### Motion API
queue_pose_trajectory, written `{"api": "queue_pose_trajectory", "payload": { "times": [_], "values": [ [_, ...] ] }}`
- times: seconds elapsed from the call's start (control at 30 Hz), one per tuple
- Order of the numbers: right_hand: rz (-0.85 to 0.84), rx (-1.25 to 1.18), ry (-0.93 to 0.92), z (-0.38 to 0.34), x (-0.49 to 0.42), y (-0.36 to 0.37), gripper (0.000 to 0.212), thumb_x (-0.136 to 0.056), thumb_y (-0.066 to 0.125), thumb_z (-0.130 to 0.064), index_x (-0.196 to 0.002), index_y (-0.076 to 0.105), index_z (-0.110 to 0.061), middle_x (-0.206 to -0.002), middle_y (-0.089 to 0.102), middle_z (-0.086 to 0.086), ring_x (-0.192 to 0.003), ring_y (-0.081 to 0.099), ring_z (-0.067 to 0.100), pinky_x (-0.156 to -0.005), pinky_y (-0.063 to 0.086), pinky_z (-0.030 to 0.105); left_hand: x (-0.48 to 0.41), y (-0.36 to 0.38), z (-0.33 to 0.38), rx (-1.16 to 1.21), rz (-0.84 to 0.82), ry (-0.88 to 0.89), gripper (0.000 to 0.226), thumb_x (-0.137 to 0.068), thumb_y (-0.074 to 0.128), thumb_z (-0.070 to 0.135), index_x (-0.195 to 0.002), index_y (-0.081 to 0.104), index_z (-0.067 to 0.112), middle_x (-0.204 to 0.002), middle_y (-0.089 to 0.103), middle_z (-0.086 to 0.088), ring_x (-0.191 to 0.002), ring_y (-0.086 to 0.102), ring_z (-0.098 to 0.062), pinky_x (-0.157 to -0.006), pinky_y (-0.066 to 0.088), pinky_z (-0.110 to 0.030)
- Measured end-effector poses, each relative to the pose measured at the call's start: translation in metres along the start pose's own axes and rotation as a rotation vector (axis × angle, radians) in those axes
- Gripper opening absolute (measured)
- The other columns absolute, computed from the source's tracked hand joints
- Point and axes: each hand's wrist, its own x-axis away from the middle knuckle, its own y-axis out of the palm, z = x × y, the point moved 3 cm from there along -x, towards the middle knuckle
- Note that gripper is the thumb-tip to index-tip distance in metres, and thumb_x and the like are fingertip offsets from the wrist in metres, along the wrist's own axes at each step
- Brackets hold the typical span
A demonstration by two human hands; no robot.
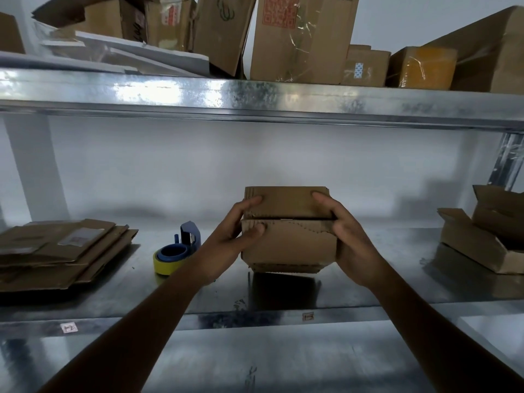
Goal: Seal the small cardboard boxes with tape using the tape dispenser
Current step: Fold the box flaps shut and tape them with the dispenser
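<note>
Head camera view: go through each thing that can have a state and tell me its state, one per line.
small cardboard box: flaps folded shut, no tape visible, held in both hands.
left hand: grips the box's left side.
right hand: grips the box's right side.
tape dispenser: lying on the shelf, untouched, yellow roll loaded.
flattened boxes: stacked flat, left on the shelf.
open box: flaps open, right on the shelf.
</note>
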Motion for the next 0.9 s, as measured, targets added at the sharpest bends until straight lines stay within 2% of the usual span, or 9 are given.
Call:
{"api": "queue_pose_trajectory", "payload": {
  "times": [0.13, 0.2, 0.27, 0.37, 0.47, 0.57, 0.67, 0.77, 0.9],
  "values": [
    [-0.022, 0.194, -0.029, 0.007, 0.0, 0.008, 0.063, -0.092, 0.072, -0.03, -0.148, 0.043, -0.03, -0.149, 0.048, -0.003, -0.132, 0.054, 0.018, -0.103, 0.052, 0.04, -0.002, 0.008, 0.0, -0.025, 0.124, 0.024, 0.047, -0.102, 0.056, 0.019, -0.144, 0.042, 0.032, -0.14, 0.05, 0.014, -0.112, 0.061, 0.004, -0.085, 0.055, -0.022],
    [0.038, 0.256, -0.063, 0.011, -0.002, 0.009, 0.061, -0.093, 0.07, -0.021, -0.146, 0.044, -0.037, -0.149, 0.046, -0.003, -0.13, 0.055, 0.016, -0.099, 0.055, 0.037, -0.003, 0.011, 0.0, -0.056, 0.152, 0.038, 0.046, -0.101, 0.056, 0.022, -0.143, 0.042, 0.034, -0.138, 0.048, 0.019, -0.11, 0.06, 0.007, -0.084, 0.056, -0.022],
    [0.08, 0.288, -0.076, 0.013, -0.006, 0.007, 0.058, -0.096, 0.069, -0.023, -0.144, 0.046, -0.044, -0.152, 0.043, -0.005, -0.133, 0.052, 0.017, -0.101, 0.054, 0.041, -0.004, 0.012, 0.001, -0.09, 0.172, 0.051, 0.047, -0.101, 0.055, 0.028, -0.145, 0.041, 0.034, -0.137, 0.048, 0.023, -0.11, 0.058, 0.008, -0.084, 0.055, -0.021],
    [0.1, 0.211, 0.011, 0.012, -0.018, 0.003, 0.051, -0.096, 0.067, -0.023, -0.14, 0.052, -0.044, -0.149, 0.049, -0.006, -0.134, 0.052, 0.015, -0.11, 0.046, 0.047, -0.012, 0.01, 0.006, -0.154, 0.216, 0.034, 0.046, -0.1, 0.055, 0.038, -0.144, 0.045, 0.037, -0.132, 0.051, 0.03, -0.11, 0.059, 0.01, -0.087, 0.055, -0.019],
    [0.147, 0.12, 0.1, 0.004, -0.036, 0.005, 0.044, -0.094, 0.068, -0.019, -0.132, 0.061, -0.041, -0.136, 0.061, -0.008, -0.126, 0.059, 0.016, -0.111, 0.045, 0.046, -0.026, 0.004, 0.014, -0.103, 0.264, -0.052, 0.038, -0.102, 0.058, 0.034, -0.139, 0.053, 0.041, -0.124, 0.056, 0.029, -0.105, 0.06, 0.009, -0.089, 0.054, -0.019],
    [0.198, 0.0, 0.178, 0.001, -0.053, 0.009, 0.041, -0.095, 0.065, -0.011, -0.13, 0.063, -0.033, -0.125, 0.069, -0.005, -0.114, 0.068, 0.018, -0.1, 0.054, 0.039, -0.04, -0.003, 0.019, -0.061, 0.293, -0.111, 0.036, -0.102, 0.06, 0.033, -0.136, 0.057, 0.042, -0.127, 0.061, 0.019, -0.107, 0.063, 0.001, -0.091, 0.054, -0.022],
    [0.213, -0.019, 0.239, 0.002, -0.065, 0.012, 0.04, -0.096, 0.064, -0.013, -0.13, 0.063, -0.032, -0.124, 0.069, -0.003, -0.108, 0.07, 0.017, -0.091, 0.058, 0.035, -0.048, -0.005, 0.017, 0.052, 0.309, -0.176, 0.036, -0.102, 0.058, 0.027, -0.136, 0.058, 0.04, -0.13, 0.062, 0.009, -0.104, 0.067, -0.009, -0.075, 0.056, -0.022],
    [0.224, -0.023, 0.334, 0.008, -0.073, 0.009, 0.036, -0.097, 0.063, -0.015, -0.129, 0.062, -0.032, -0.124, 0.068, 0.0, -0.107, 0.069, 0.021, -0.084, 0.057, 0.035, -0.05, -0.003, 0.012, 0.109, 0.278, -0.25, 0.036, -0.101, 0.055, 0.024, -0.132, 0.057, 0.041, -0.126, 0.065, 0.007, -0.091, 0.069, -0.01, -0.057, 0.053, -0.021],
    [0.222, -0.109, 0.387, 0.017, -0.071, 0.008, 0.035, -0.099, 0.056, -0.016, -0.13, 0.062, -0.031, -0.12, 0.069, 0.001, -0.101, 0.069, 0.02, -0.069, 0.055, 0.031, -0.051, -0.008, 0.004, 0.105, 0.276, -0.263, 0.036, -0.098, 0.059, 0.024, -0.129, 0.06, 0.042, -0.128, 0.066, 0.005, -0.091, 0.07, -0.013, -0.055, 0.052, -0.022]
  ]
}}
